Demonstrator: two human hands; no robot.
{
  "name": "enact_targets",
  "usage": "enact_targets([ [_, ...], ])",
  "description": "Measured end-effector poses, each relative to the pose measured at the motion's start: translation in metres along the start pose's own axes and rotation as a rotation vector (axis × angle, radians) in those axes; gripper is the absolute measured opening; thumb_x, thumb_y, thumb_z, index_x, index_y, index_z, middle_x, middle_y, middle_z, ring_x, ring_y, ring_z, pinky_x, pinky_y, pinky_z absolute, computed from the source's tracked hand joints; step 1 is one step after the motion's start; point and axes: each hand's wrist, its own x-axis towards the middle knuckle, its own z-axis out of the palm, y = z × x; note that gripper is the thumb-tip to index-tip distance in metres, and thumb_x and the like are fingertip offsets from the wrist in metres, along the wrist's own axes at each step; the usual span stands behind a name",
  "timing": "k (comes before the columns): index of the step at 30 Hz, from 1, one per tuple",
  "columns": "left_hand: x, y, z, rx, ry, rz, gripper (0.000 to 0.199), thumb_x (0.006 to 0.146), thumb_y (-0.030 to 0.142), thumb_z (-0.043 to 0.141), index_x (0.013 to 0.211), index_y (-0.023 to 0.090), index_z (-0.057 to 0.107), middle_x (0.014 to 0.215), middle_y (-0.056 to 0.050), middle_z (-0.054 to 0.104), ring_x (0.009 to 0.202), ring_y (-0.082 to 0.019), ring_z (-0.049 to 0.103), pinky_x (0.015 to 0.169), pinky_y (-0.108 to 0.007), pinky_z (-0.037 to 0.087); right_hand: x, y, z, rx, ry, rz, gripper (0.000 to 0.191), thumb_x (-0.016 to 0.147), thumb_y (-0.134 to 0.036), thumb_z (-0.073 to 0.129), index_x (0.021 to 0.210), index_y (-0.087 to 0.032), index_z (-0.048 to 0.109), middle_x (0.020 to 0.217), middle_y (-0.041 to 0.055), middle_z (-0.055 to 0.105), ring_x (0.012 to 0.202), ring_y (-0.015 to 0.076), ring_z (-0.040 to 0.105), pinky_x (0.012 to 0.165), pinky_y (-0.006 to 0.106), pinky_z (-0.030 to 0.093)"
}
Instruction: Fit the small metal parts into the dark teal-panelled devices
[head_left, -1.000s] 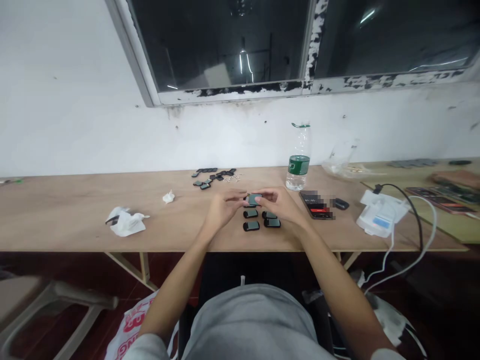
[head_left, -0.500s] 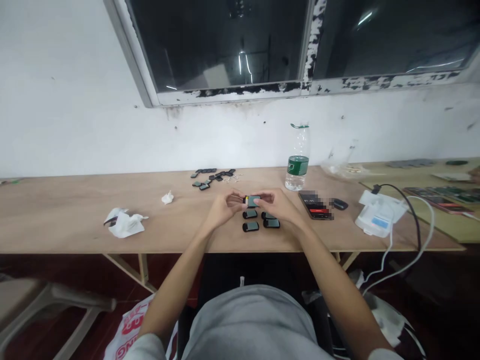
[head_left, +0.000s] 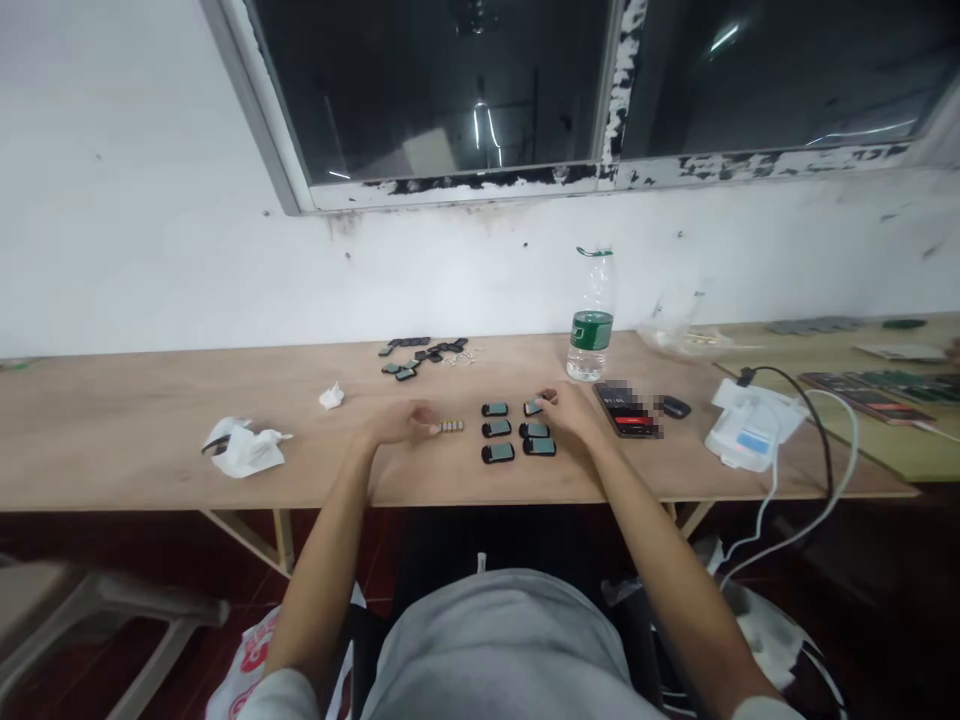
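Black oval pieces with grey-green faces lie in two columns on the wooden table, among them a lower-left piece (head_left: pixel 498 453) and a lower-right one (head_left: pixel 539 447). At the top of the right column, my right hand (head_left: pixel 562 404) has its fingers closed on the edge of another such piece (head_left: pixel 532 407). To the left, my left hand (head_left: pixel 409 421) has its fingertips together at the end of a small strip of metallic parts (head_left: pixel 452 427). More dark pieces (head_left: pixel 406 374) lie in a loose group farther back, beside small white bits (head_left: pixel 459 358).
A water bottle (head_left: pixel 591 331) stands behind a phone (head_left: pixel 627 411) and a black fob (head_left: pixel 675 407). A white device (head_left: pixel 743 441) with cables lies at right. Crumpled tissues (head_left: pixel 250 449) are at left. Circuit boards (head_left: pixel 892 386) lie on the far-right surface.
My hands have moved apart, the left one to the left. The piece they held together is now at the top right under my right hand; the top-left piece and metallic strip are now visible.
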Motion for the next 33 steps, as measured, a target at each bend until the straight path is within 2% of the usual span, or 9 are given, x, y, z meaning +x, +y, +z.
enact_targets([
  [5, 0.006, -0.008, 0.002, 0.005, -0.055, -0.004, 0.064, 0.065, 0.06, 0.073, 0.112, 0.017, 0.069, 0.113, -0.011, 0.07, 0.104, -0.03, 0.065, 0.089, -0.036, 0.05, 0.002, 0.004, 0.007, -0.077, -0.094, 0.047, 0.014, 0.086, -0.02, 0.063, 0.092, -0.015, 0.074, 0.094, 0.0112, 0.077, 0.088, 0.0213, 0.069, 0.078, 0.025, 0.047],
  [9, 0.01, -0.009, 0.007, 0.008, -0.059, 0.0, 0.068, 0.061, 0.061, 0.075, 0.112, 0.017, 0.069, 0.108, -0.01, 0.07, 0.099, -0.028, 0.065, 0.086, -0.035, 0.051, -0.003, -0.002, 0.001, -0.133, -0.072, 0.088, 0.016, 0.086, -0.023, 0.065, 0.093, -0.012, 0.074, 0.092, 0.014, 0.076, 0.089, 0.023, 0.069, 0.079, 0.026, 0.047],
  [13, 0.015, -0.013, 0.012, -0.021, -0.058, 0.045, 0.06, 0.059, 0.054, 0.079, 0.107, 0.019, 0.071, 0.1, -0.008, 0.07, 0.092, -0.026, 0.065, 0.081, -0.033, 0.051, -0.008, -0.01, -0.01, -0.162, -0.058, 0.057, 0.01, 0.083, -0.022, 0.066, 0.086, -0.014, 0.073, 0.091, 0.0142, 0.076, 0.086, 0.024, 0.069, 0.075, 0.028, 0.047],
  [19, 0.021, -0.02, 0.016, -0.019, -0.012, 0.029, 0.047, 0.054, 0.044, 0.081, 0.095, 0.02, 0.073, 0.09, -0.008, 0.071, 0.084, -0.028, 0.066, 0.074, -0.035, 0.052, -0.012, -0.012, -0.019, -0.056, -0.333, 0.014, 0.007, 0.075, -0.025, 0.075, 0.076, -0.018, 0.075, 0.077, 0.0072, 0.075, 0.07, 0.0211, 0.067, 0.067, 0.028, 0.048],
  [21, 0.022, -0.021, 0.016, -0.026, -0.007, 0.019, 0.045, 0.054, 0.043, 0.08, 0.092, 0.02, 0.073, 0.089, -0.008, 0.071, 0.083, -0.027, 0.066, 0.074, -0.034, 0.052, -0.012, -0.011, -0.019, -0.038, -0.378, 0.008, 0.009, 0.073, -0.027, 0.076, 0.072, -0.019, 0.075, 0.074, 0.0063, 0.075, 0.068, 0.0212, 0.066, 0.066, 0.029, 0.048],
  [27, 0.02, -0.02, 0.015, -0.003, -0.007, 0.004, 0.041, 0.057, 0.044, 0.076, 0.089, 0.019, 0.072, 0.089, -0.009, 0.072, 0.084, -0.028, 0.066, 0.072, -0.034, 0.051, -0.008, -0.004, -0.017, 0.005, -0.389, -0.033, 0.011, 0.072, -0.028, 0.076, 0.072, -0.017, 0.074, 0.074, 0.0044, 0.075, 0.07, 0.0193, 0.066, 0.067, 0.027, 0.049],
  [33, 0.018, -0.015, 0.016, 0.099, 0.0, 0.038, 0.034, 0.064, 0.043, 0.07, 0.088, 0.019, 0.07, 0.09, -0.009, 0.07, 0.082, -0.027, 0.065, 0.072, -0.035, 0.049, -0.008, -0.007, -0.02, 0.123, -0.325, -0.026, 0.012, 0.072, -0.022, 0.075, 0.081, -0.016, 0.069, 0.077, 0.0048, 0.074, 0.071, 0.0188, 0.068, 0.065, 0.025, 0.051],
])
